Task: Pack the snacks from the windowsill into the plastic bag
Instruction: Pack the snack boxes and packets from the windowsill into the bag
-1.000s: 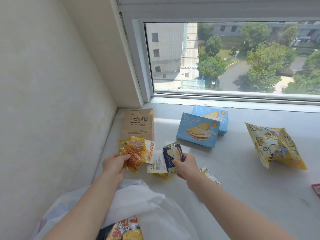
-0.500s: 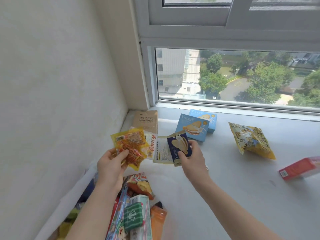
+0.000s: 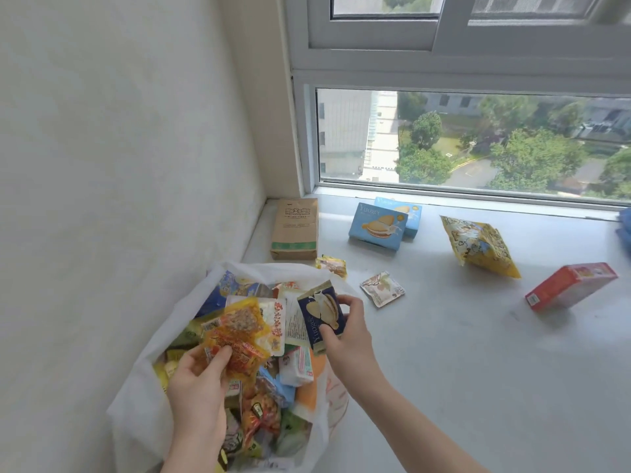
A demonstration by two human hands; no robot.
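Over the open plastic bag, the left hand pinches orange snack packets and the right hand grips a dark blue packet. Beyond the bag, two blue boxes lie on the windowsill.

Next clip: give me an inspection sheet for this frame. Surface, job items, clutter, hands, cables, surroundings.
Surface: pale windowsill, sunlit near the glass.
Job's things: white plastic bag open and nearly full of packets; still on the sill are a brown paper pouch, two blue biscuit boxes, a yellow snack bag, a red box and two small sachets.
Clutter: a blue object cut off at the right edge, cannot identify.
Hands: left hand pinches orange-yellow packets over the bag; right hand grips a dark blue biscuit packet with other sachets.
Cables: nothing seen.
Surroundings: white wall, window shut.
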